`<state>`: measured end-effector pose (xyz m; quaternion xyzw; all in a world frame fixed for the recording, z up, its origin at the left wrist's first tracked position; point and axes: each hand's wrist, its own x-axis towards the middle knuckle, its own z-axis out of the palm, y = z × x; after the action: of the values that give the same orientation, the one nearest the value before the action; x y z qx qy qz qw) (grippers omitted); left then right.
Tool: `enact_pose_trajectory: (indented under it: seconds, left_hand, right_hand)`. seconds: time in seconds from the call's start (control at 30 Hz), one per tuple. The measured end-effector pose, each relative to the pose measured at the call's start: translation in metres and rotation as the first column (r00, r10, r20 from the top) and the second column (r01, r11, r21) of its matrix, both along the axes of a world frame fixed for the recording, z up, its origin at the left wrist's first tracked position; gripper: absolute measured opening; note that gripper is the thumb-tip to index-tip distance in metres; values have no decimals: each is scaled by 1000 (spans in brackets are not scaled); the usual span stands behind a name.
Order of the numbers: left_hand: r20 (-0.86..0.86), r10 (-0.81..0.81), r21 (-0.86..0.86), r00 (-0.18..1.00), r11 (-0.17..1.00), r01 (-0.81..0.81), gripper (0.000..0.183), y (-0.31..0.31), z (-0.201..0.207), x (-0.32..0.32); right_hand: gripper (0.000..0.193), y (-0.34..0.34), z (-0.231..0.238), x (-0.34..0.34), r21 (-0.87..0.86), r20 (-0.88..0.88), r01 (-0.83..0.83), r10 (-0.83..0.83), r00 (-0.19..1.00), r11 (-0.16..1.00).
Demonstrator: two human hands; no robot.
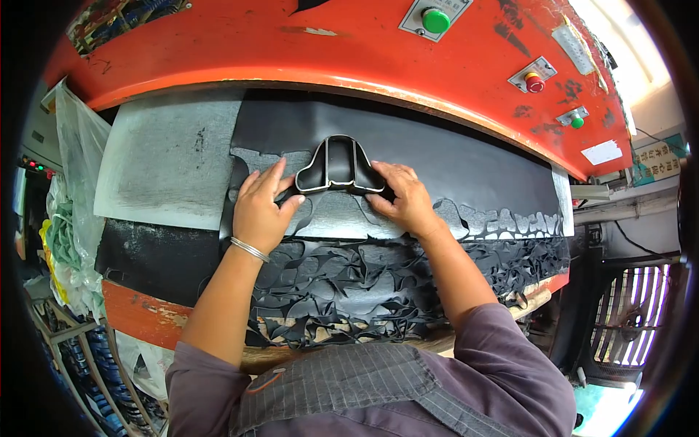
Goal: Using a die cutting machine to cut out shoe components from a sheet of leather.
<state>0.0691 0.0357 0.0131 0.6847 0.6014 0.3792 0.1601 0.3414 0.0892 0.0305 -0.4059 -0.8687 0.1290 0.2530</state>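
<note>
Head view shows me the left hand (263,210) and right hand (402,195), both half-open, steadying a hollow die (328,162) between them; black sheet (437,149) spreads beyond, scraps (342,280) nearer the forearms.

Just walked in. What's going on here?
A person has the left hand and right hand at either end of a metal frame. It sits by the cut-away near edge of a black sheet, on a pale board. Curly black scraps lie nearer the person; a red machine stands beyond. How firm either grip is, I can't tell.
</note>
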Motion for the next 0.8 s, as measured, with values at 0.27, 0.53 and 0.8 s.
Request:
enact_pose_trajectory:
  seconds: [0.27,0.53,0.8]
  left_hand:
    - [-27,5,63,1000,998,-3,52,3,7,6]
    - [-60,103,-9,993,995,-103,55,-16,18,9]
    - [30,-159,632,987,768,104,7,-4,162,125]
  right_hand:
    - [56,4,-1,3,71,0,24,-24,1000,997]
    - [72,-24,33,30,47,-120,97,-91,989,994]
    - [60,11,168,247,174,-870,885,-354,344,431]
